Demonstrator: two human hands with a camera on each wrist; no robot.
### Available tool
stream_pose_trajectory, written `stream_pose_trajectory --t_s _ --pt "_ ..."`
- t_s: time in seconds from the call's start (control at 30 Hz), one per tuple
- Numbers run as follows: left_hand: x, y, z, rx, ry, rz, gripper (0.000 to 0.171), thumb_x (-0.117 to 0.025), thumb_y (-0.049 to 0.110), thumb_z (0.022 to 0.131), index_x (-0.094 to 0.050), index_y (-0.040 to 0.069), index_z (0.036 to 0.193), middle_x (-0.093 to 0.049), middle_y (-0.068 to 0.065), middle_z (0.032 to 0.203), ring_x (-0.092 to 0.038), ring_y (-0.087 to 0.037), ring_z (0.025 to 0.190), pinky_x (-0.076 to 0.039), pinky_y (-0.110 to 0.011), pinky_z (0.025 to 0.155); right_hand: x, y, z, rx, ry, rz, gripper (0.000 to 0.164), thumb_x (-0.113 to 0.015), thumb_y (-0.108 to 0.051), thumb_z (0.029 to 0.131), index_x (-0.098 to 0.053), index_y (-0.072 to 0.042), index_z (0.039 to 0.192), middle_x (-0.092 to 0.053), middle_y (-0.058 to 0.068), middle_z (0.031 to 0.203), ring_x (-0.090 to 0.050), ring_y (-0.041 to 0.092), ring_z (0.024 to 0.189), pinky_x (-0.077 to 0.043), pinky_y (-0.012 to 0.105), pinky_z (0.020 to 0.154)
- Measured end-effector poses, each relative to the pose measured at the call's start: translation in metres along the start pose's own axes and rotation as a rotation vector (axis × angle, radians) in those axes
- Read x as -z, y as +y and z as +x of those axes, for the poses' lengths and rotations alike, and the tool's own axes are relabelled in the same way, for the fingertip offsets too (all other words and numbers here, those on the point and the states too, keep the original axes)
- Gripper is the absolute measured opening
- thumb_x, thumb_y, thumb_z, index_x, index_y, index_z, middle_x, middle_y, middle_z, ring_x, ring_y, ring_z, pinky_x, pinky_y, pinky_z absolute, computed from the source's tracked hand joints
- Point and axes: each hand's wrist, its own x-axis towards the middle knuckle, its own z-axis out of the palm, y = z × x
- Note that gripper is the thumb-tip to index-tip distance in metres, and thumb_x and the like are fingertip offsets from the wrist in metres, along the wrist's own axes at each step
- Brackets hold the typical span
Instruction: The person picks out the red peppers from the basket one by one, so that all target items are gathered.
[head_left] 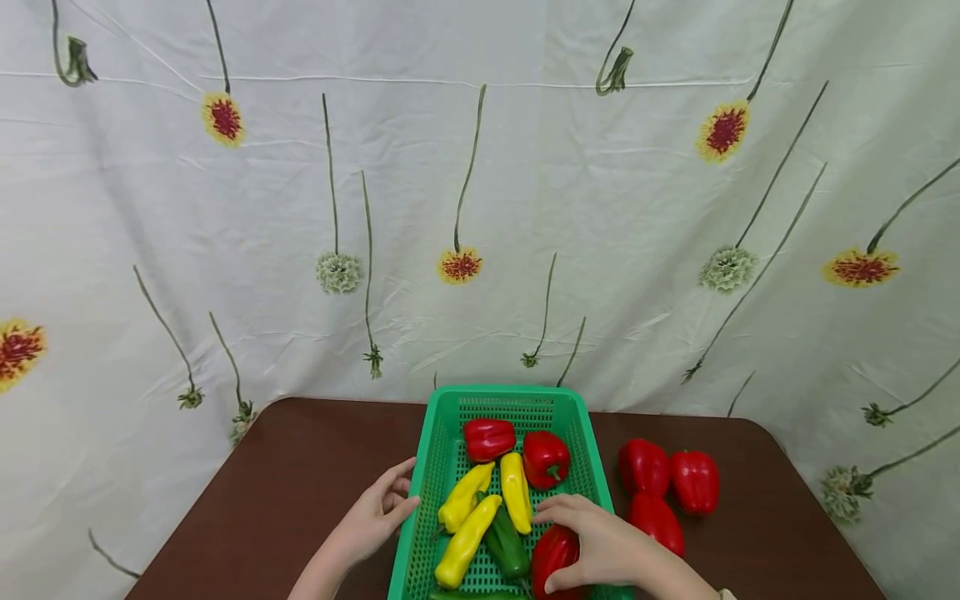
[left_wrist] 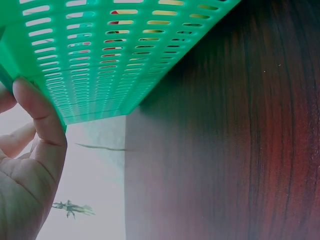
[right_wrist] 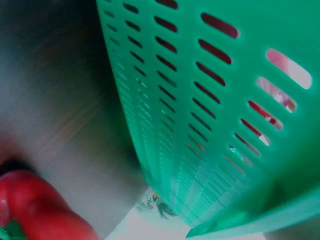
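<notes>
A green plastic basket (head_left: 427,454) with slotted walls stands on the table. Inside lie red bell peppers (head_left: 546,458), long yellow peppers (head_left: 468,543) and a dark green pepper (head_left: 507,546). My right hand (head_left: 588,537) reaches over the basket's right rim and grips a red bell pepper (head_left: 555,557) in the near right corner, thumb and fingers on either side. At the left rim my left hand (head_left: 375,512) touches the basket with its fingertips and thumb. The left wrist view shows a finger against the rim; the right hand is out of sight in the right wrist view.
Outside the basket on the right, three red bell peppers (head_left: 695,482) lie close together on the dark brown table (head_left: 300,467). Another red pepper (right_wrist: 40,210) shows in the right wrist view. A white flowered cloth (head_left: 480,192) hangs behind the table.
</notes>
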Motion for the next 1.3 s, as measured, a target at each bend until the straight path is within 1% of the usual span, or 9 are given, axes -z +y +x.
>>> stream_pose_trajectory --t_s 0.13,0.3,0.43,0.57,0.8,0.9,1.0,1.17,1.3 --pt "0.0 0.0 0.0 0.0 0.002 0.002 0.066 -0.059 0.017 0.1 -0.025 -0.008 0.151 -0.049 -0.017 0.112 -0.053 -0.008 0.073 -0.05 -0.029 0.061 -0.001 -0.001 0.003 -0.026 -0.062 -0.05 0.059 -0.083 -0.041 0.073 -0.065 -0.02 0.125 -0.06 -0.007 0.127 -0.05 0.014 0.116 -0.054 0.025 0.084" --pt "0.0 0.001 0.0 -0.003 0.004 0.001 0.065 -0.059 0.016 0.1 -0.026 -0.008 0.151 -0.05 -0.017 0.112 -0.053 -0.008 0.074 -0.05 -0.028 0.062 -0.001 -0.003 0.005 -0.036 -0.094 -0.146 0.057 -0.085 -0.039 0.07 -0.067 -0.021 0.122 -0.063 -0.009 0.119 -0.05 0.007 0.104 -0.053 0.024 0.08" --pt "-0.001 0.002 0.0 0.0 0.006 0.0 0.065 -0.059 0.016 0.1 -0.026 -0.007 0.151 -0.05 -0.017 0.112 -0.053 -0.008 0.074 -0.05 -0.028 0.062 -0.002 -0.004 0.006 -0.028 -0.109 -0.241 0.054 -0.086 -0.037 0.069 -0.07 -0.021 0.118 -0.064 -0.009 0.115 -0.051 0.007 0.1 -0.052 0.028 0.082" --pt "-0.001 0.001 0.0 0.005 0.005 -0.004 0.065 -0.058 0.016 0.1 -0.026 -0.007 0.151 -0.05 -0.017 0.113 -0.053 -0.008 0.074 -0.05 -0.028 0.062 -0.003 -0.005 0.008 -0.026 -0.131 -0.304 0.053 -0.087 -0.033 0.069 -0.071 -0.021 0.117 -0.064 -0.01 0.115 -0.054 0.01 0.103 -0.051 0.032 0.086" --pt "-0.001 -0.002 0.001 0.008 0.002 -0.012 0.065 -0.058 0.016 0.1 -0.025 -0.007 0.151 -0.05 -0.016 0.114 -0.053 -0.009 0.075 -0.05 -0.028 0.062 -0.004 -0.006 0.009 -0.008 -0.141 -0.331 0.053 -0.087 -0.033 0.069 -0.071 -0.019 0.118 -0.064 -0.011 0.114 -0.054 0.009 0.104 -0.05 0.033 0.087" --pt "-0.001 -0.002 0.001 0.012 0.004 -0.011 0.065 -0.058 0.017 0.1 -0.025 -0.007 0.151 -0.05 -0.016 0.113 -0.053 -0.009 0.074 -0.05 -0.028 0.061 -0.001 -0.006 0.007 -0.005 -0.124 -0.288 0.053 -0.086 -0.035 0.07 -0.07 -0.02 0.118 -0.063 -0.012 0.114 -0.053 0.008 0.103 -0.051 0.029 0.082" --pt "-0.001 -0.001 0.0 0.01 0.008 -0.007 0.065 -0.059 0.017 0.1 -0.026 -0.007 0.151 -0.05 -0.016 0.112 -0.053 -0.008 0.074 -0.05 -0.028 0.061 0.002 -0.006 0.004 -0.011 -0.086 -0.183 0.054 -0.085 -0.039 0.071 -0.069 -0.02 0.119 -0.061 -0.013 0.116 -0.051 0.007 0.104 -0.052 0.024 0.077" --pt "-0.001 -0.001 0.001 0.004 0.014 -0.003 0.065 -0.059 0.017 0.1 -0.026 -0.008 0.151 -0.05 -0.017 0.112 -0.053 -0.008 0.073 -0.05 -0.029 0.061 0.012 -0.008 0.001 -0.004 0.031 0.001 0.056 -0.083 -0.04 0.074 -0.066 -0.017 0.123 -0.06 -0.008 0.119 -0.052 0.013 0.108 -0.053 0.022 0.073" --pt "-0.001 -0.002 0.001 0.007 0.012 -0.001 0.065 -0.059 0.017 0.1 -0.026 -0.008 0.151 -0.05 -0.017 0.113 -0.053 -0.008 0.073 -0.051 -0.03 0.061 0.02 -0.006 -0.004 0.004 0.148 0.099 0.056 -0.081 -0.04 0.079 -0.064 -0.017 0.127 -0.059 -0.001 0.126 -0.056 0.022 0.109 -0.054 0.022 0.073"
